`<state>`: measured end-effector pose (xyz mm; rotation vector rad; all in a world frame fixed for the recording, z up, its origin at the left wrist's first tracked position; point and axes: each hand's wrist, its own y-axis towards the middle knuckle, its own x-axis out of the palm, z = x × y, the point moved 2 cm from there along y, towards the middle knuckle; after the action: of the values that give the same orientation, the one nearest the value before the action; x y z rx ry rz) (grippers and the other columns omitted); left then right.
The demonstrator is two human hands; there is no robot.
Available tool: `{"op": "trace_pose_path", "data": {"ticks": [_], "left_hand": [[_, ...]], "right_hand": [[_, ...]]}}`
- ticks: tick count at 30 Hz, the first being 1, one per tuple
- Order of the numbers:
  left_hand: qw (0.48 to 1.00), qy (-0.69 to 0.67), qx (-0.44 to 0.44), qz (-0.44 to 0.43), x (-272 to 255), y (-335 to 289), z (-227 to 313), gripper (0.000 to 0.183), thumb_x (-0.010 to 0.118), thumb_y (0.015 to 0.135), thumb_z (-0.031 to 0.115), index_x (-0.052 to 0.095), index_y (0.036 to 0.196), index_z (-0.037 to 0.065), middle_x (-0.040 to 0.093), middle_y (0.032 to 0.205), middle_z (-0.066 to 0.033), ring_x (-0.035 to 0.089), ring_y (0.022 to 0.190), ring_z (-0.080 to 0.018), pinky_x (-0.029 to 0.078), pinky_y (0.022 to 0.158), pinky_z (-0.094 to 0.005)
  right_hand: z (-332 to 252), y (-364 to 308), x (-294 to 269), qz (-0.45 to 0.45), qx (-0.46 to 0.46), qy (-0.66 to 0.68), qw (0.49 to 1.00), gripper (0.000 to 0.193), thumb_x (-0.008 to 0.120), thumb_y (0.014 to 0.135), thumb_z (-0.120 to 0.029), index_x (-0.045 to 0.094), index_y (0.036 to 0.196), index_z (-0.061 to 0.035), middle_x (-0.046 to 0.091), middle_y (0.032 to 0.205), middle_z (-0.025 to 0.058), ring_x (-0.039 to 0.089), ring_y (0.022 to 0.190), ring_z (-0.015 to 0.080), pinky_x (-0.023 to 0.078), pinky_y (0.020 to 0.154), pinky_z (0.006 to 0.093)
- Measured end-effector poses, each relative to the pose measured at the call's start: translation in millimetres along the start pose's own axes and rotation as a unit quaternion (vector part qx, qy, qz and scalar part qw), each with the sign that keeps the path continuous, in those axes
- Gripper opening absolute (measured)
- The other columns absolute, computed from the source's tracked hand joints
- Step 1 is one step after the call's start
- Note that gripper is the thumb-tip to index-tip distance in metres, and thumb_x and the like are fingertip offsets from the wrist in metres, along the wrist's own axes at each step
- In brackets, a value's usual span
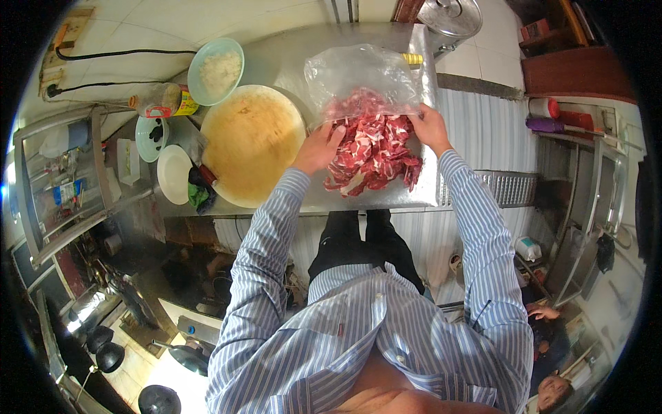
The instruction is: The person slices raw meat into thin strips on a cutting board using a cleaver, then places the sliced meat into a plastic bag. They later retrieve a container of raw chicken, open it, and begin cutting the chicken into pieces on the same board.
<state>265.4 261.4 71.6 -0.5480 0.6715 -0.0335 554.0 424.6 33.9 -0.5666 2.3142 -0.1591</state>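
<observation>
Table (283, 62), metal-topped, the largest item, carrying all the rest. Round cutting board (252, 148), pale wood, stained, bare on top, set left of centre. Plastic bag (358, 72), clear, lying flat right of the board, its mouth toward the person. Sliced raw meat (372, 152), red with white fat, one heap: the far part lay under the bag's film, the near part uncovered on the table, between the hands. Light green bowl (194, 76), holding a pale food, just beyond the board. Left hand (321, 148), fingers loosely spread at the left corner of the bag's mouth, thumb toward the meat; whether it gripped the film could not be told. Right hand (431, 131), fingertips appearing to pinch the mouth's right corner. White dish (174, 174), oval in view, left of the board. Bottle (162, 101), tipped over in view, with a yellow-and-red label. Yellow cylindrical object (412, 58), smallest, beside the bag's far right side. The step in hand was judged to be managing the bag's mouth over the meat, loading or emptying being unclear; the next move seemed to call for both corners held apart and the film kept clear of the slices.
</observation>
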Motion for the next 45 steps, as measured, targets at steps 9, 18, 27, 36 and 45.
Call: {"op": "trace_pose_path", "data": {"ticks": [9, 18, 27, 36, 45], "left_hand": [[0.968, 0.187, 0.165, 0.019, 27, -54, 11, 0.122, 0.074, 0.072, 0.077, 0.027, 0.163, 0.010, 0.016, 0.165, -0.0352, 0.040, 0.143, -0.0516, 0.035, 0.118, -0.0503], [0.966, 0.166, 0.186, 0.070, 57, -52, -7, 0.117, 0.091, 0.061, 0.055, 0.042, 0.156, 0.010, 0.025, 0.164, -0.0322, 0.029, 0.151, -0.0475, 0.034, 0.120, -0.0515], [0.970, 0.104, 0.170, 0.139, 73, -46, -13, 0.102, 0.089, 0.067, 0.052, 0.051, 0.149, 0.006, 0.038, 0.157, -0.0336, 0.035, 0.148, -0.0473, 0.041, 0.115, -0.0500], [0.962, 0.037, 0.162, 0.217, 77, -48, -3, 0.096, 0.093, 0.065, 0.039, 0.053, 0.144, 0.001, 0.046, 0.150, -0.0325, 0.047, 0.139, -0.0464, 0.049, 0.108, -0.0494], [0.929, -0.360, -0.029, 0.085, 72, -25, 8, 0.084, 0.089, 0.070, 0.011, 0.045, 0.141, 0.002, 0.062, 0.132, -0.0190, 0.066, 0.114, -0.0304, 0.055, 0.095, -0.0406]], "right_hand": [[16, -52, -11, -0.097, -0.102, 0.100, 0.985, 0.048, 0.063, 0.100, -0.042, 0.072, 0.113, 0.0032, 0.073, 0.099, 0.0274, 0.069, 0.095, 0.0438, 0.054, 0.089, 0.0430], [31, -110, -6, -0.027, -0.244, -0.139, 0.959, 0.033, 0.068, 0.096, -0.030, 0.070, 0.106, 0.0014, 0.069, 0.123, 0.0181, 0.060, 0.123, 0.0371, 0.045, 0.107, 0.0479], [27, -145, 25, 0.211, -0.094, -0.114, 0.966, 0.019, 0.071, 0.095, -0.016, 0.071, 0.098, 0.0027, 0.069, 0.107, 0.0200, 0.068, 0.097, 0.0355, 0.056, 0.083, 0.0403], [-27, -157, 94, 0.182, 0.352, 0.497, 0.772, 0.040, 0.045, 0.112, -0.033, 0.061, 0.129, -0.0003, 0.065, 0.120, 0.0107, 0.064, 0.104, 0.0192, 0.053, 0.093, 0.0379], [-89, -128, 101, 0.112, 0.448, 0.599, 0.654, 0.026, 0.043, 0.110, -0.028, 0.061, 0.107, -0.0097, 0.067, 0.099, 0.0046, 0.066, 0.084, 0.0206, 0.056, 0.076, 0.0403]]}}
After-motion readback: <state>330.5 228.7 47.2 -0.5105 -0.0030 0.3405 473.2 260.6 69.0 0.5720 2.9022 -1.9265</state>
